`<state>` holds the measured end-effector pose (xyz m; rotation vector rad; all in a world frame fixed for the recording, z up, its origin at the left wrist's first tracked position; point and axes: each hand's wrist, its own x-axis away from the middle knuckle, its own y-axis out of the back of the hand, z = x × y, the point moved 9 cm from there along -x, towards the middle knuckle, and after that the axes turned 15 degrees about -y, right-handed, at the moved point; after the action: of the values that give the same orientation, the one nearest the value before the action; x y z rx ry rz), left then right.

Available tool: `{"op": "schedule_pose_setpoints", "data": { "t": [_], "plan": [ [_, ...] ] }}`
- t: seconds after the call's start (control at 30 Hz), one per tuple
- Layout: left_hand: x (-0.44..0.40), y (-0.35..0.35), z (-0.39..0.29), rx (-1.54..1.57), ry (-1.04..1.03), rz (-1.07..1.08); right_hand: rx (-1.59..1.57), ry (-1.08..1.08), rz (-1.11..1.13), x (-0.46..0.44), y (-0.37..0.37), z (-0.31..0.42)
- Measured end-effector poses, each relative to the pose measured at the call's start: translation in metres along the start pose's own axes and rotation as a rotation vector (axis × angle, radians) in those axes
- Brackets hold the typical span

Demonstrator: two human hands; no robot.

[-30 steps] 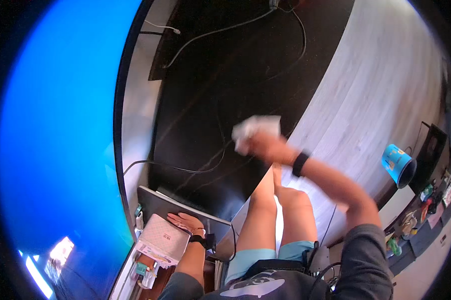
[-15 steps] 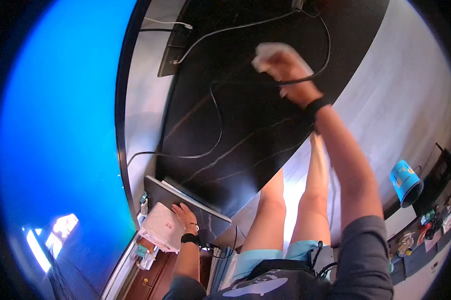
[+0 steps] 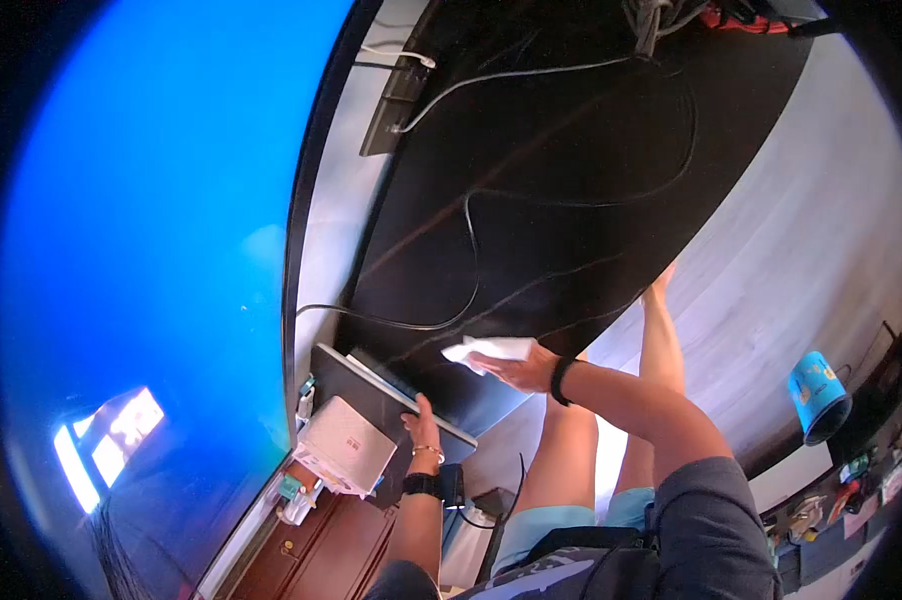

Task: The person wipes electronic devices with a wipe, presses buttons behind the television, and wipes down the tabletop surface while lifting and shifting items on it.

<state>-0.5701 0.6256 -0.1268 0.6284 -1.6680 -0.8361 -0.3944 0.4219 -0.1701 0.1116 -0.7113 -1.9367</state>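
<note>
In my right hand (image 3: 523,370) is a crumpled white tissue (image 3: 491,349); my fingers are closed round it. It is over the near end of the long black, veined top (image 3: 551,240), just right of a raised dark panel. My left hand (image 3: 425,428) rests at the pale-edged side of that dark panel (image 3: 356,388), with a finger stretched out towards the edge. Nothing shows in its grip, though part of the hand is hard to make out. Next to the left hand stands a white, box-shaped tissue pack (image 3: 343,447).
A thin black cable (image 3: 474,250) winds across the black top. A large blue screen (image 3: 161,240) fills the left side, with a wall socket strip (image 3: 393,105) beside it. Bundled cables (image 3: 651,25) lie at the far end. A blue bin (image 3: 817,390) stands on the right.
My right hand has come down from the far part of the black top to its near end, with the tissue. My left hand has shifted from lying flat to the panel's edge.
</note>
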Motion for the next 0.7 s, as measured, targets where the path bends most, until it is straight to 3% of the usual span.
{"op": "schedule_pose_setpoints", "data": {
  "t": [0.03, 0.1, 0.2, 0.3, 0.37, 0.5, 0.57, 0.63, 0.7],
  "plan": [
    [0.015, -0.003, -0.018, 0.028, 0.058, -0.008, -0.113, -0.082, 0.112, -0.022, -0.004, -0.003],
    [0.014, -0.011, -0.011, 0.005, 0.117, 0.006, 0.09, 0.105, -0.187, -0.068, -0.003, -0.005],
    [0.016, -0.014, -0.008, -0.023, 0.247, 0.025, -0.011, -0.027, -0.228, -0.108, 0.082, -0.027],
    [0.015, -0.014, -0.015, -0.035, 0.326, -0.004, 0.179, -0.213, -0.524, -0.112, 0.17, -0.074],
    [0.025, -0.014, -0.035, -0.027, 0.361, 0.04, -0.897, -0.035, -0.387, -0.101, 0.21, -0.117],
    [0.021, -0.012, -0.033, -0.04, 0.356, -0.013, 0.316, -0.367, -0.801, -0.058, 0.32, -0.158],
    [0.02, -0.014, -0.03, -0.029, 0.347, 0.023, 0.635, -0.299, -0.816, -0.049, 0.343, -0.184],
    [0.011, -0.02, -0.006, -0.029, 0.338, 0.004, 0.639, -0.251, -0.827, -0.041, 0.345, -0.191],
    [0.005, -0.023, 0.005, -0.035, 0.329, -0.008, 0.402, -0.243, -0.898, -0.026, 0.337, -0.191]
  ]
}}
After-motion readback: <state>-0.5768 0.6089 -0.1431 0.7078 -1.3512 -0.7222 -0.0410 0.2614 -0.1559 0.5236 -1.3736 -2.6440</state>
